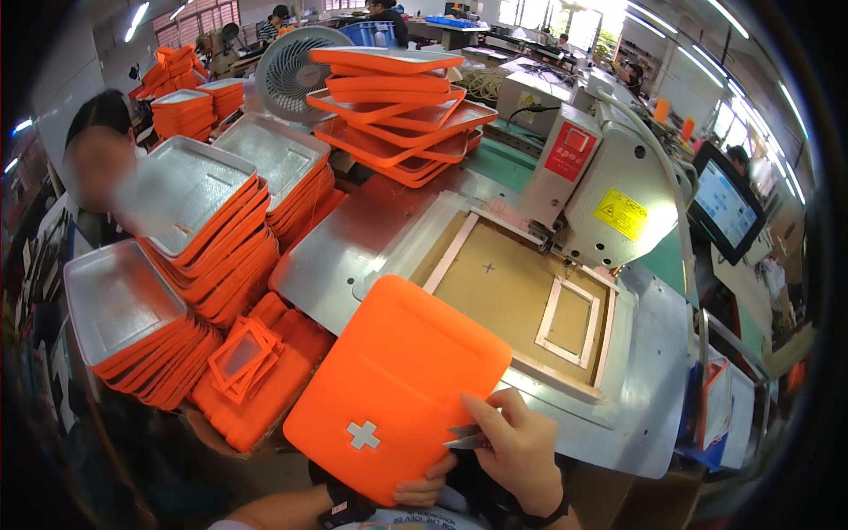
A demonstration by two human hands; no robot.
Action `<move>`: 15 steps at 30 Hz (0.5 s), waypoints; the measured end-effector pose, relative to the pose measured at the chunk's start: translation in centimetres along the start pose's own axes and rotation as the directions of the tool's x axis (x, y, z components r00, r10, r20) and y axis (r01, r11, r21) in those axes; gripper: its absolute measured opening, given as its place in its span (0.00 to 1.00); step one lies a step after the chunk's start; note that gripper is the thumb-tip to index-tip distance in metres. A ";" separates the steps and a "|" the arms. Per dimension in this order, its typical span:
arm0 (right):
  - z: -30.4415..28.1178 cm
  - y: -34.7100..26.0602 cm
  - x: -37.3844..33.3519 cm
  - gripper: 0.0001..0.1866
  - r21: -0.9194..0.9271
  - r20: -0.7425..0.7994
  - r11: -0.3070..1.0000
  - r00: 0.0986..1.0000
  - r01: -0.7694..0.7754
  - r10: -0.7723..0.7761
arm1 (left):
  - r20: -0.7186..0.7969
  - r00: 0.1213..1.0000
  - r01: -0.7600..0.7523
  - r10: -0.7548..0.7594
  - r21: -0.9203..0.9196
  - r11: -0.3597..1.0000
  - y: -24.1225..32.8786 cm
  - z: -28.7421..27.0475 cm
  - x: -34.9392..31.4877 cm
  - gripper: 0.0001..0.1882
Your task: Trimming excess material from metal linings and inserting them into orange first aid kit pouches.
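Observation:
An orange moulded case shell [397, 371] with a pale cross near its lower left corner is tilted up in front of me. My left hand [426, 484] is closed on its near edge, the fingers curled over the orange surface. In my right hand [521, 446] are small metal thread snips [465, 438], their pointed blades lying by the shell's right edge. The right thumb and forefinger are close to that same edge. Beyond the shell is the sewing machine bed, with a tan template [481, 274] bearing white strips under the machine head [609, 194].
Tall stacks of orange shells with silvery insides [199, 190] stand at the left. More orange shells [389, 115] are piled behind the bed near a grey fan [296, 71]. Orange frames with clear windows [243, 358] lie at lower left. A person stands at far left. A screen [724, 203] is at right.

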State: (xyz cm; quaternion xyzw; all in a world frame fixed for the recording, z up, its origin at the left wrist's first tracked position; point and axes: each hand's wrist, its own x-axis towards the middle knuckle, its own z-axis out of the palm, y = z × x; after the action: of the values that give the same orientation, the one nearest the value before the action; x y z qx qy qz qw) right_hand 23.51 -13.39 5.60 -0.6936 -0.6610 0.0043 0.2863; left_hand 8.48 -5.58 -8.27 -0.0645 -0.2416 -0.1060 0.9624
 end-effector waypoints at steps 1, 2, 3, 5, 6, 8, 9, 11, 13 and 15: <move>0.1 -0.5 0.4 0.25 -0.061 0.025 0.998 1.000 0.005 -0.004 | -0.013 1.000 -0.006 0.006 0.004 1.000 -0.1 0.2 0.1 0.25; 0.1 -1.0 0.9 0.26 -0.120 0.043 0.993 0.999 0.012 -0.007 | -0.024 1.000 -0.010 0.010 0.005 1.000 -0.1 0.4 0.0 0.25; 0.2 -1.4 1.2 0.26 -0.179 0.062 0.984 0.998 0.020 -0.009 | -0.037 0.999 -0.014 0.014 0.010 1.000 -0.1 0.6 -0.1 0.25; 0.6 -0.8 1.2 0.24 -0.052 0.084 0.999 0.996 0.006 -0.001 | -0.060 0.998 -0.018 0.019 0.012 1.000 0.0 0.9 -0.3 0.25; 0.7 -0.4 1.2 0.22 0.010 0.095 1.000 0.995 -0.003 0.002 | -0.067 0.998 -0.018 0.019 0.015 1.000 0.0 1.0 -0.3 0.25; 0.5 0.0 1.0 0.20 0.073 0.083 0.996 0.996 -0.045 0.039 | -0.084 0.996 -0.014 0.016 0.019 1.000 -0.2 1.1 -0.4 0.26; 0.4 0.1 1.0 0.19 0.103 0.078 0.993 0.995 -0.065 0.057 | -0.092 0.996 -0.012 0.014 0.022 1.000 -0.1 1.2 -0.4 0.26; 0.3 -0.2 1.1 0.16 0.026 0.087 0.999 0.996 -0.033 0.031 | -0.108 0.994 -0.011 0.014 0.030 0.999 0.1 1.4 -0.5 0.26; -0.3 -0.4 1.0 0.14 0.061 0.125 0.998 0.992 0.018 -0.026 | -0.127 0.992 -0.017 0.021 0.034 0.999 0.0 1.5 -0.7 0.26; -1.6 -0.2 0.7 0.13 0.204 0.173 0.975 0.977 0.088 -0.124 | -0.174 0.985 -0.007 0.016 0.052 0.999 0.1 1.6 -0.8 0.27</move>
State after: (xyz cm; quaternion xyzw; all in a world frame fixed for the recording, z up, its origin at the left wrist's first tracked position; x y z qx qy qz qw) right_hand 24.00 -13.38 7.26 -0.6224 -0.7173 0.1182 0.2900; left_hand 7.12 -5.11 -7.29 -0.0317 -0.1588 -0.0995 0.9818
